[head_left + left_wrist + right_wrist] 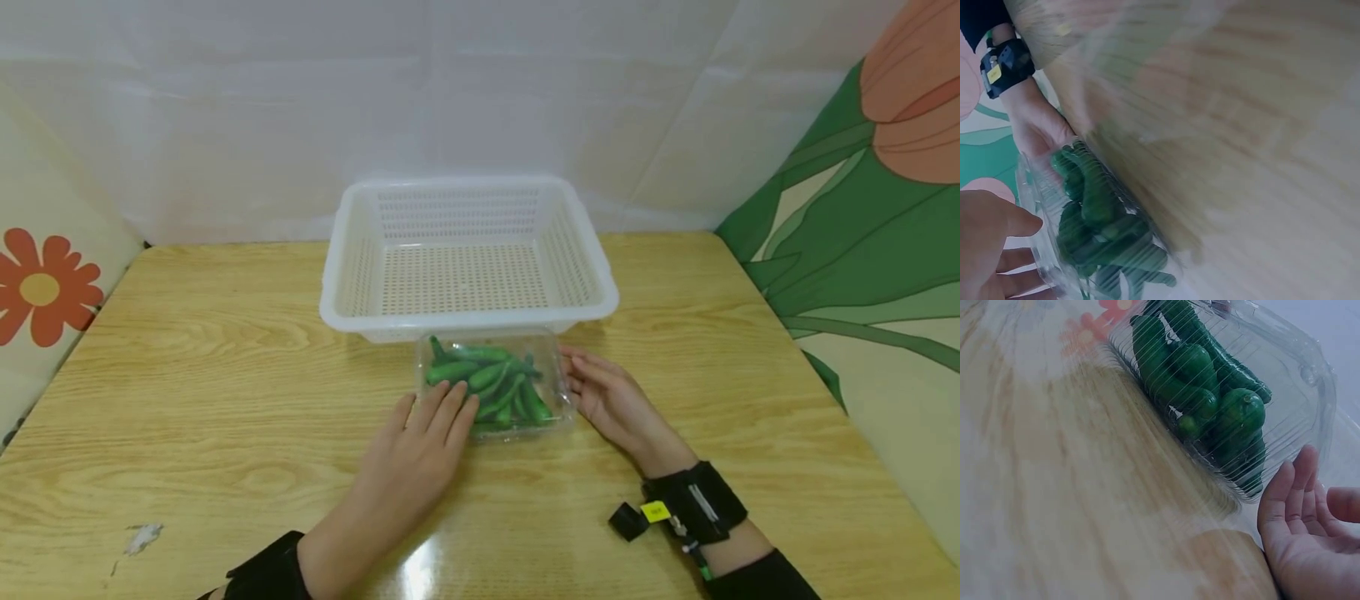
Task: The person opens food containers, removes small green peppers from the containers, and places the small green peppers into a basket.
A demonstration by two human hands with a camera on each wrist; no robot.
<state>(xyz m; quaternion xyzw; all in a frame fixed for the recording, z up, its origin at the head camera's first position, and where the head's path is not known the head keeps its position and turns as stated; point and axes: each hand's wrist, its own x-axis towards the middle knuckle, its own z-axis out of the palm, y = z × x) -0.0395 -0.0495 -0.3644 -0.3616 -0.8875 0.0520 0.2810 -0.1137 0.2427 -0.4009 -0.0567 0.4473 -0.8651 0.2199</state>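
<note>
The fingers (442, 410) of the left hand (416, 458) lie extended and a little apart over the near-left corner of a clear plastic box (553, 375), its green vegetables (491, 379) showing through the lid. The fingers of the right hand (611, 408) are close together and gently bent, thumb apart, with their tips at the box's right side; whether those tips touch the plastic or stop just beside it I cannot tell. Neither set of fingers is clamped on anything.

The box lies between the two hands: ahead and to the right of the left fingers, to the left of the right fingers. Its long axis runs crosswise from one hand towards the other, so the short ends face the hands. The left fingers are the nearer, overlapping the box itself, while the right fingers reach only its outer edge.

Beyond both sets of fingers, just past the far long side of the box, a white basket (465, 321) stands on the table (225, 400), its long side roughly parallel to the box. Whether basket and box touch is not clear.
</note>
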